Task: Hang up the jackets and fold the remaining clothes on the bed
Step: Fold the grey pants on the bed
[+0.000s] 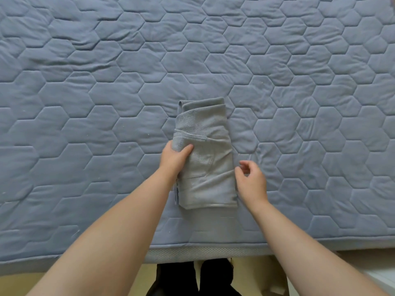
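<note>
Across the blue hexagon-quilted bed [85, 82], close to its near edge: folded grey garment [205, 129], lying flat between both grips. Long and narrow; long axis pointing straight away from the near edge, layered end farthest off. Left grip [174, 159] clamped on the garment's left edge at mid-length, thumb on top, fingers tucked out of sight beneath. Right grip [252, 180] just beside the right edge, fingers loosely curled, released, holding nothing; thumb at the cloth, contact unclear.

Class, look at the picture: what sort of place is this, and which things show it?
Most likely a bedroom: a quilted blue mattress stands over a pale floor, and a folded grey garment lies on it.
</note>
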